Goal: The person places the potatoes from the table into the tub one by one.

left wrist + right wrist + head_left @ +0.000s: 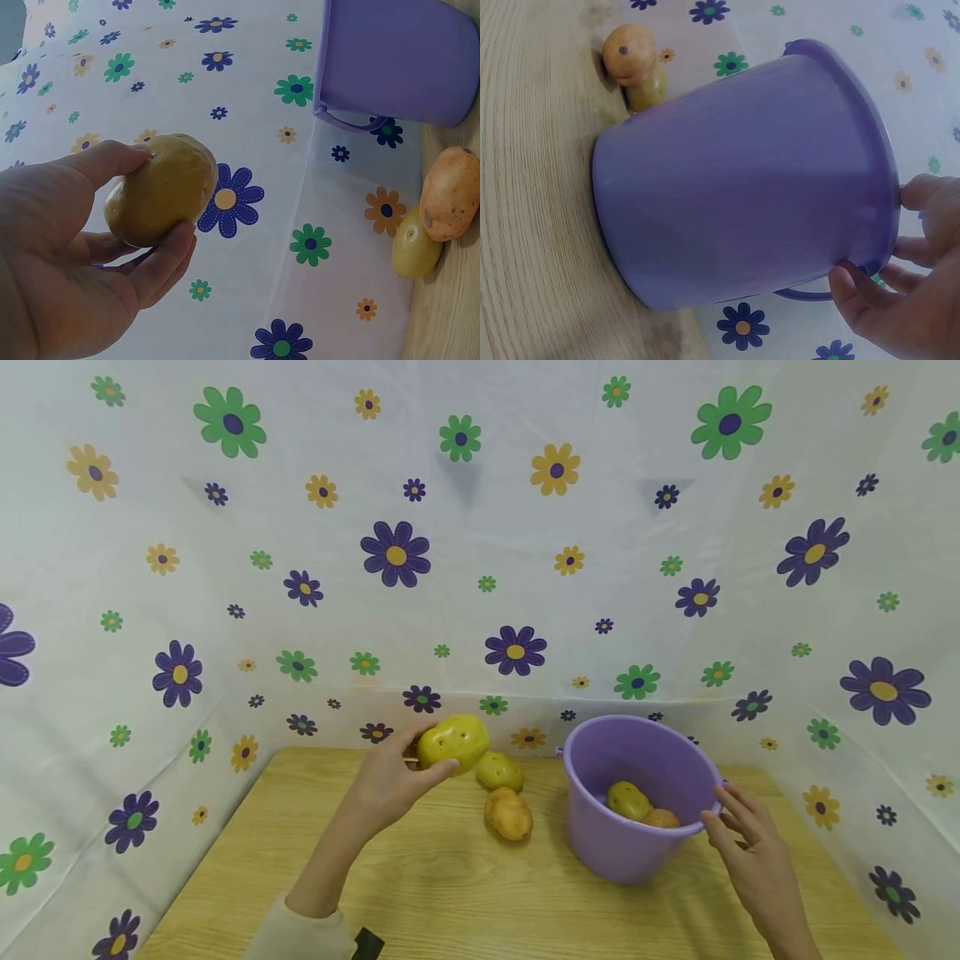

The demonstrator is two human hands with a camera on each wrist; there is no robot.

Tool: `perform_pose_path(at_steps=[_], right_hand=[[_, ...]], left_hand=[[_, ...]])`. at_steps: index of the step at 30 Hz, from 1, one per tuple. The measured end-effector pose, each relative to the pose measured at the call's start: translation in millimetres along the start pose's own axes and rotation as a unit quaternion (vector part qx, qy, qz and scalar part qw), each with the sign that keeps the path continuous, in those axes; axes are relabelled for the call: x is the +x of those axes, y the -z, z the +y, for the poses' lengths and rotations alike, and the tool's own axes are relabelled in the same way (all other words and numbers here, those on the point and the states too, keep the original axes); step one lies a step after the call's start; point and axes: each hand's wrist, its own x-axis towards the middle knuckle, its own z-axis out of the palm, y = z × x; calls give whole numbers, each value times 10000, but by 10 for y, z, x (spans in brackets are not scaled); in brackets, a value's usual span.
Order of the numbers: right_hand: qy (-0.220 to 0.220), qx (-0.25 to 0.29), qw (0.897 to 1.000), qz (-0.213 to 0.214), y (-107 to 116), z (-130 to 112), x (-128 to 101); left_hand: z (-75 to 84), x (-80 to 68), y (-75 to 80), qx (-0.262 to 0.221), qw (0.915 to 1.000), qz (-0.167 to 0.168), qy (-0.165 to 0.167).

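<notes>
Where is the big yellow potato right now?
In the head view, the yellow potato is held up in the left hand, above the wooden table, left of the purple bucket.

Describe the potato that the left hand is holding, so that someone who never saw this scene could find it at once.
Start at the round purple plastic bucket on the light wooden table, then look left, past the two potatoes lying on the table. The smooth yellow-green oval potato is in the air there, pinched by the fingers of the left hand. It alone is lifted off the table.
</notes>
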Motion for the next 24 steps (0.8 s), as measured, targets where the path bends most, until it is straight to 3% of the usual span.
perform_pose_path(at_steps=[11,24], right_hand=[[-20,8,10000,-11,0,5,1],[64,-6,10000,28,-1,11,1]], left_hand=[[15,34,-41,-57,9999,-85,57],[95,137,-291,-249,9994,-249,30]])
